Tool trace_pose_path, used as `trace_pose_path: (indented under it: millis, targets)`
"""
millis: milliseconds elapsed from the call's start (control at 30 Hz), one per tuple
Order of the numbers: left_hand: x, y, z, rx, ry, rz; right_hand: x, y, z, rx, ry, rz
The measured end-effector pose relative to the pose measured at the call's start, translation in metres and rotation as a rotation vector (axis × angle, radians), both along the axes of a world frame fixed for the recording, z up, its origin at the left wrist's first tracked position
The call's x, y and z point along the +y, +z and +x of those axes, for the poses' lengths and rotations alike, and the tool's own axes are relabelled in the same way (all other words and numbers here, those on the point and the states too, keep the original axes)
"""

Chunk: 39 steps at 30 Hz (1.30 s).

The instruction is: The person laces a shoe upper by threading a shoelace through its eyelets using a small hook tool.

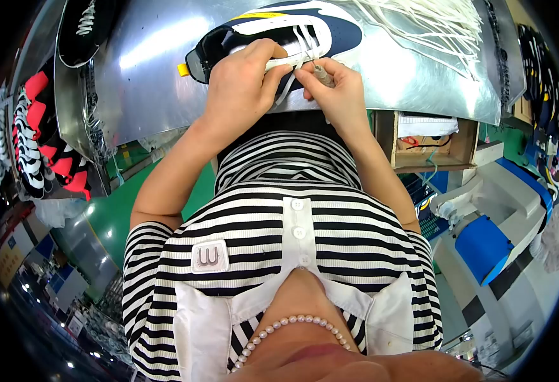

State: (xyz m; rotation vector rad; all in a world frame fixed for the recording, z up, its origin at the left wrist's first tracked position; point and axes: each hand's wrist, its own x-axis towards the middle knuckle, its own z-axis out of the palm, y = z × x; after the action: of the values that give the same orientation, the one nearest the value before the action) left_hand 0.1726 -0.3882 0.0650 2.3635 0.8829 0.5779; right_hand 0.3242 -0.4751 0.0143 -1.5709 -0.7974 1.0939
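A sneaker (340, 32) in navy, white and yellow lies on its side on the metal table, its toe to the right. White lace runs through some of its eyelets, and a loose lace end (284, 94) hangs below. My left hand (244, 79) is closed on the sneaker's eyelet edge, thumb and forefinger by the lace. In my right hand (335, 92) is an awl-like tool (322, 75) with a greyish handle and a thin metal tip at the eyelets. Whether the tip is hooked cannot be seen. Fingers of both hands almost meet there.
A bundle of white laces (432, 28) lies at the table's right. A black shoe (87, 28) stands at the far left. Below the table edge is an open wooden drawer (435, 156). Shoe parts hang left and right; a machine with a blue cover (483, 249) stands right.
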Motion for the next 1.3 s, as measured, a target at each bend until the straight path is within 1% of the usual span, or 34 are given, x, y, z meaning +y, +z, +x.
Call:
trace_pose_path:
  millis: [167, 267, 300, 367, 400, 433, 467, 533, 567, 600, 633, 667, 700, 767, 867, 1033, 1100, 1133, 1233, 1300]
  targets:
    - [-0.003, 0.000, -0.001, 0.005, -0.038, 0.033, -0.006, 0.002, -0.009, -0.008, -0.055, 0.081]
    - [-0.007, 0.001, -0.001, -0.001, -0.076, 0.068, -0.009, 0.012, -0.004, 0.230, 0.093, 0.057]
    - [-0.005, 0.002, -0.003, 0.006, -0.067, 0.064, -0.013, 0.016, -0.004, 0.233, 0.090, 0.061]
    - [-0.001, 0.003, -0.009, 0.016, -0.045, 0.063, -0.023, 0.024, -0.007, 0.356, 0.321, -0.060]
    - [0.003, 0.004, -0.012, 0.050, -0.038, -0.002, -0.029, 0.028, -0.005, 0.397, 0.433, -0.081]
    - [0.008, 0.003, -0.016, 0.082, -0.026, -0.068, -0.032, 0.031, -0.002, 0.196, 0.499, -0.049]
    - [0.011, 0.003, -0.019, 0.071, -0.055, -0.149, -0.031, 0.028, -0.002, 0.217, 0.400, 0.018]
    - [0.009, 0.003, -0.019, 0.061, -0.067, -0.157, -0.020, 0.029, 0.002, 0.250, 0.208, 0.137]
    - [0.009, 0.004, -0.018, 0.042, -0.085, -0.156, -0.011, 0.027, 0.012, 0.142, 0.193, 0.129]
    - [0.009, 0.005, -0.019, 0.080, -0.084, -0.216, -0.002, 0.032, 0.014, 0.128, 0.155, 0.138]
    - [0.009, 0.007, -0.019, 0.083, -0.077, -0.211, 0.006, 0.034, 0.014, 0.114, 0.118, 0.148]
    - [0.008, 0.009, -0.018, 0.072, -0.086, -0.260, 0.015, 0.019, 0.014, 0.104, 0.116, 0.213]
    - [0.008, 0.011, -0.019, 0.061, -0.093, -0.313, 0.017, 0.022, 0.013, 0.110, 0.126, 0.216]
    - [0.009, 0.010, -0.021, 0.049, -0.081, -0.313, 0.017, 0.027, 0.011, 0.009, 0.145, 0.156]
    - [0.007, 0.007, -0.017, 0.083, -0.056, -0.223, 0.018, 0.020, 0.007, 0.022, 0.144, 0.173]
    - [0.008, 0.001, -0.012, 0.130, 0.004, -0.184, 0.017, 0.020, 0.007, -0.031, 0.170, 0.148]
    - [0.006, 0.002, -0.013, 0.153, 0.019, -0.175, 0.013, 0.025, 0.005, -0.071, 0.152, 0.234]
    - [0.005, 0.002, -0.013, 0.152, 0.027, -0.156, 0.007, 0.025, 0.005, -0.069, 0.158, 0.232]
    - [0.004, 0.001, -0.014, 0.157, 0.049, -0.133, -0.017, 0.031, 0.010, -0.043, 0.193, 0.158]
    - [0.003, -0.001, -0.013, 0.164, 0.052, -0.132, -0.026, 0.040, 0.013, -0.078, 0.327, -0.023]
